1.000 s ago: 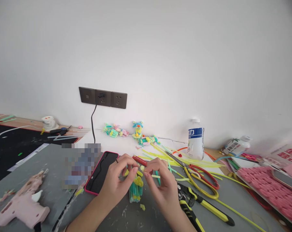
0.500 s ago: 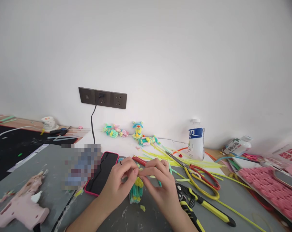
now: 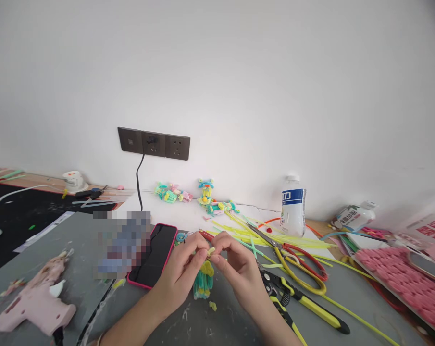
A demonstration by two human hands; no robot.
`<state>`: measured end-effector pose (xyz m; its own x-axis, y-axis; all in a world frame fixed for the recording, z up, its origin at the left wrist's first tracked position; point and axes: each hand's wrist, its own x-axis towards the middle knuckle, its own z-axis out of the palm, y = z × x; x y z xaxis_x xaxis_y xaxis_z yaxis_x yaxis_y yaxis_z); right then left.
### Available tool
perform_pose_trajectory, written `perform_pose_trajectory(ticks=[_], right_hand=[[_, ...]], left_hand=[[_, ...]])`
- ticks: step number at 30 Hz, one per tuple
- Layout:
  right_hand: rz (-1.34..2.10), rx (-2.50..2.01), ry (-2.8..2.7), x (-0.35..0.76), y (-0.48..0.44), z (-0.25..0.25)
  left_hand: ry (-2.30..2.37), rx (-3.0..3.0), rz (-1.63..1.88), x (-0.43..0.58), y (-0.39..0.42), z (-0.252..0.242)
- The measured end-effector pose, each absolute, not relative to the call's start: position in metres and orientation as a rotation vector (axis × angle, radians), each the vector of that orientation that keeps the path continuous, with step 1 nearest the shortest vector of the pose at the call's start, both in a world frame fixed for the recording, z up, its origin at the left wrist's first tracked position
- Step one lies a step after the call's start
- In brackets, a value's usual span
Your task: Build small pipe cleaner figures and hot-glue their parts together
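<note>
My left hand and my right hand meet at the fingertips, pinching a short pale-yellow piece of pipe cleaner between them. Just beneath the fingers stands a teal and yellow pipe-cleaner figure, its upper part partly hidden by my hands. A small yellow scrap lies on the grey mat in front of it. Behind my fingers a red stick-like object shows in part, and blue pipe-cleaner loops peek out beside my left hand.
Scissors and yellow-black pliers lie right of my hands among yellow pipe cleaners. Leftward are a phone and a pink glue gun. Finished-looking figures and a white bottle stand by the wall.
My fingertips have parted slightly, so the pale-yellow piece now shows between them. The view has shifted a little; the figure stays below my hands.
</note>
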<state>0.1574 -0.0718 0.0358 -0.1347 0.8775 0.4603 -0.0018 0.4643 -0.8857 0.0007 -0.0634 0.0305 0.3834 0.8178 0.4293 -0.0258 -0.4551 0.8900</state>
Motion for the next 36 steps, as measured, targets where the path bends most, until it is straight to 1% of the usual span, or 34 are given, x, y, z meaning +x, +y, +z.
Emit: perform_pose_trajectory(ticks=[5, 13, 20, 24, 27, 32, 36], right_hand=[[1.279, -0.776, -1.423, 0.160, -0.071, 0.038], [1.581, -0.703, -1.378, 0.170, -0.069, 0.041], [1.776, -0.861, -1.500, 0.192, -0.063, 0.043], [1.788, -1.006, -1.526, 0.194, -0.062, 0.042], [1.727, -1.076, -1.487, 0.192, -0.061, 0.040], [1.516, -1.086, -1.395, 0.185, -0.059, 0.039], [1.489, -1.055, -1.393, 0.180, -0.060, 0.042]], left_hand=[[0.625, 1.743, 1.198, -0.002, -0.062, 0.030], [0.573, 1.913, 1.052, -0.011, -0.058, 0.032], [0.517, 2.333, 0.813, -0.017, -0.055, 0.040], [0.571, 2.533, 0.707, -0.018, -0.056, 0.041], [0.663, 2.648, 0.684, -0.018, -0.055, 0.039], [0.911, 2.721, 0.869, -0.014, -0.052, 0.031], [0.978, 2.720, 0.980, -0.010, -0.052, 0.028]])
